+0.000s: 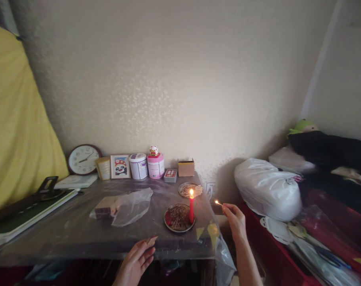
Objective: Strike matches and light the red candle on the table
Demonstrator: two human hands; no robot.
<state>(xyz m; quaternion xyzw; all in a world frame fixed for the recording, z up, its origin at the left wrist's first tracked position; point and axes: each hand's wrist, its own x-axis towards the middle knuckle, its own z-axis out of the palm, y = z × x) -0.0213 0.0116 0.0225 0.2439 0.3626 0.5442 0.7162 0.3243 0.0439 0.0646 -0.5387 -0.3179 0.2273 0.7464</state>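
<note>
A lit match [218,203] is pinched between the thumb and fingers of my right hand [235,222], just past the table's right edge. My left hand [135,260] is at the table's front edge, holding a small tan matchbox [152,240] between thumb and index finger, its other fingers loosely curled. Between the hands, a red candle [191,209] stands upright and burning at the right side of a dark patterned plate [180,229]. Farther back, a second plate [185,190] carries a pile of matchsticks [196,190].
A plastic-wrapped pack [105,206] and loose clear plastic [134,208] lie left of the candle. Along the wall stand a clock [84,159], a panda picture [120,167], tins [138,167], a card box [170,175] and a small carton [186,168]. A white bag [266,190] sits right.
</note>
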